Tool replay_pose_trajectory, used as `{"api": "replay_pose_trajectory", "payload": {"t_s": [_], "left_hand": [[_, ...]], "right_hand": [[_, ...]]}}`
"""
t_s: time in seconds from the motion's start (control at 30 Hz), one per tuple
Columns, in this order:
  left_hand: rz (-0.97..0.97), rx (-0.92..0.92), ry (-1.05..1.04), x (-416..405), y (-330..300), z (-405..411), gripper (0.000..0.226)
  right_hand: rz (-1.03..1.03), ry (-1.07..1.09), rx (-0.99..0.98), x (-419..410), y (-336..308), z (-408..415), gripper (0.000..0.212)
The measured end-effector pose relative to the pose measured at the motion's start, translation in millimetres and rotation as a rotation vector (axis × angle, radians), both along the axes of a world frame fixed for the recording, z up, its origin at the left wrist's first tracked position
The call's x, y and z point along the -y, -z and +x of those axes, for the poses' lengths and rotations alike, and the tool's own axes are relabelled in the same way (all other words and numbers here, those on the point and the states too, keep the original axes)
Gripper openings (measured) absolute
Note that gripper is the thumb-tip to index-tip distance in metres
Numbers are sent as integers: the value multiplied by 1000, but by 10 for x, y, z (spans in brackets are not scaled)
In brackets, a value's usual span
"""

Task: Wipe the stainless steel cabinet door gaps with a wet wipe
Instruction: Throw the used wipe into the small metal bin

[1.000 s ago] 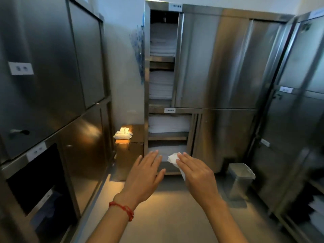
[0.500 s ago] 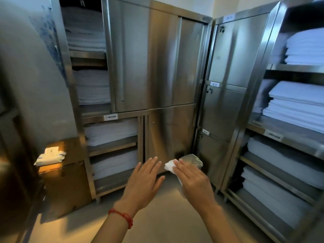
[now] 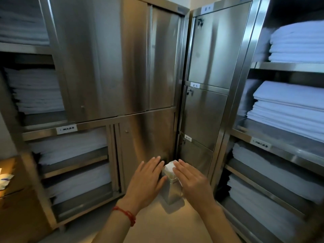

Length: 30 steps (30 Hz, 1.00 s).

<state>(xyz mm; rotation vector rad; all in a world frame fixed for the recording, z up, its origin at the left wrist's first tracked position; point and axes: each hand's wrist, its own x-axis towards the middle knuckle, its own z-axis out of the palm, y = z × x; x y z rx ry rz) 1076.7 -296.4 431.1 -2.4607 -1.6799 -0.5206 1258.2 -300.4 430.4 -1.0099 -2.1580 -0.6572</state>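
While both hands hang in front of the cabinet corner, no wiping is under way yet. Right hand (image 3: 190, 181) has fingers straight and together, back of hand up; a white wet wipe (image 3: 169, 167) pokes out from under its fingertips, so it looks tucked against the palm side. I can't tell the actual grip, it's hidden. Left hand (image 3: 146, 180) sits just left of the wipe, fingers spread and relaxed, holding nothing, red string bracelet (image 3: 125, 213) on the wrist. My guess is it's up to help fold or flatten the wipe into a narrow edge for the gaps.

Below the wipe, a small steel bin (image 3: 172, 192) stands on the floor, in the corner where two cabinets meet. Above and left of the wipe are the sliding cabinet doors (image 3: 112, 58), with a vertical seam where the panels overlap. Above and right of it is a stack of three lockable doors (image 3: 209, 50) with horizontal gaps between them. Far left and far right of the wipe are open shelves of folded white linens (image 3: 287, 109).

Judgement: the nearest gaps are the lower corner seams straight ahead, so they're the likely start. Everything still to do.
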Motion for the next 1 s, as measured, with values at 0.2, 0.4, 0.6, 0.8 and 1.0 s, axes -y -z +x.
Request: {"api": "replay_pose_trajectory", "payload": {"t_s": [0.2,0.4,0.6,0.8,1.0], "left_hand": [[-28,13,21,-711,70,158,56],[-53,-18,58,-1537,117,105,56],[-81,-42,133,-2444,127,32,55],[-92,-47,222,-3361,147,-53,56],[-90,-28,270,-4065,356,68,56]], "right_hand": [[-71,28,2,-687,127,123,56],[-103,89,2,-1426,244,84,60],[-151,203,25,-2143,294,4,65],[-172,291,1,-2931,307,-90,65],[-208,323,8,-3536,423,-8,67]]}}
